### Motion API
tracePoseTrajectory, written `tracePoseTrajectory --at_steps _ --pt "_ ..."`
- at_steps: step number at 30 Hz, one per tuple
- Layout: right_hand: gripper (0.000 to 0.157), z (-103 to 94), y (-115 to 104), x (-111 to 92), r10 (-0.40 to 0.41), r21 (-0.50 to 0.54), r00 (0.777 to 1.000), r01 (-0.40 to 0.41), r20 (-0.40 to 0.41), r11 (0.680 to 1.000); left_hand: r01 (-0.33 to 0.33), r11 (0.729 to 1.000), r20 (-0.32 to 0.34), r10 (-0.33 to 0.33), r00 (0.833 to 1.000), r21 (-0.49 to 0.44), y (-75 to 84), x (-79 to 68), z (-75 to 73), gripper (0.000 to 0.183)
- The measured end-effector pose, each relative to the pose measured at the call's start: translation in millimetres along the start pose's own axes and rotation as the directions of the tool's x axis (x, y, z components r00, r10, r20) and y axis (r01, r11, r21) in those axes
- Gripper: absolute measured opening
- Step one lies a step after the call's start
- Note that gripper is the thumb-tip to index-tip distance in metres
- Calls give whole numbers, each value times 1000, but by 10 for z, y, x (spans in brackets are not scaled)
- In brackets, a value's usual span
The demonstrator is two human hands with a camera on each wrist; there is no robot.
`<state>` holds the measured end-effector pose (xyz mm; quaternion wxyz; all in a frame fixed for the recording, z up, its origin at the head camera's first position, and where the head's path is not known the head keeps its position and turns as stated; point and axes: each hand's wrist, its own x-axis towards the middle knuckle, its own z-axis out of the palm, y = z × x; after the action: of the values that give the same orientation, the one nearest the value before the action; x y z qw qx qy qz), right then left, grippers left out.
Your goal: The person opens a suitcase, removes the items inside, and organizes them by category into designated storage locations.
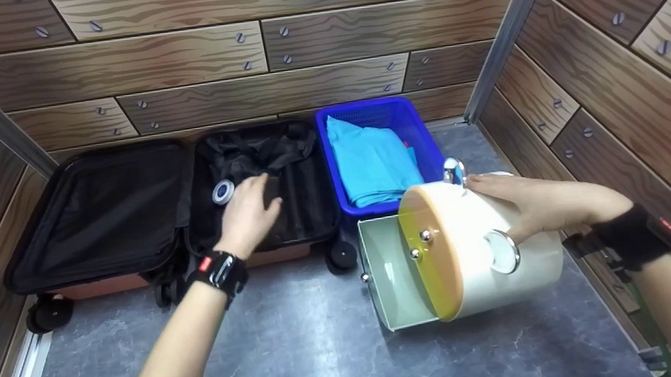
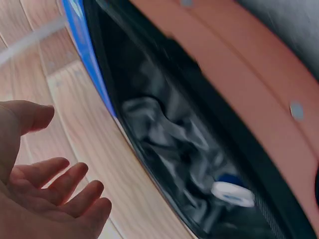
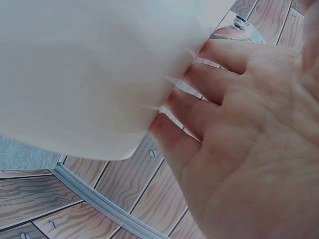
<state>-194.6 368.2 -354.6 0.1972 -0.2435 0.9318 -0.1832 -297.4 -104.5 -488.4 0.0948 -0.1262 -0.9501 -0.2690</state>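
Note:
In the head view my left hand [image 1: 247, 214] hovers above the right half of an open suitcase [image 1: 263, 239], fingers apart and holding nothing. Beside it, inside the suitcase, is a round white item with a dark blue centre [image 1: 223, 192]; the left wrist view shows this white disc [image 2: 233, 193] well away from my fingertips. My right hand [image 1: 537, 199] rests on a white rounded storage box [image 1: 526, 264] with an orange-yellow front. In the right wrist view its extended fingers [image 3: 179, 142] touch the box's surface. A pale green drawer [image 1: 385, 290] stands pulled out of the box.
A blue basket [image 1: 426, 142] with folded light-blue cloth [image 1: 372, 163] stands between the suitcase and the box. The suitcase's left half [image 1: 104, 214] lies open at the left. Wood-patterned walls [image 1: 187, 52] enclose the grey floor [image 1: 298, 342]. Black wheels [image 1: 341, 256] protrude from the suitcase.

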Motion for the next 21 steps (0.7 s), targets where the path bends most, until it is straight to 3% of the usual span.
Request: tracePoseTrajectory --at_steps 4,10,15,18,21 --pt "122 0 3 -21 7 5 1000 -7 0 1000 98 995 92 -101 991 34 -202 153 -25 74" --pt "122 9 -2 -22 25 2 1000 -25 3 1000 236 970 208 -243 947 59 -570 283 -15 68" --pt "123 15 -1 -21 28 12 1000 -28 9 1000 292 953 330 -301 895 78 -780 301 -6 66" --pt "122 13 5 -28 30 19 1000 -30 3 999 285 952 415 -306 857 114 -850 333 18 74" --pt "122 14 12 -41 32 18 999 -32 -2 999 287 951 461 -308 832 117 -917 377 73 82"
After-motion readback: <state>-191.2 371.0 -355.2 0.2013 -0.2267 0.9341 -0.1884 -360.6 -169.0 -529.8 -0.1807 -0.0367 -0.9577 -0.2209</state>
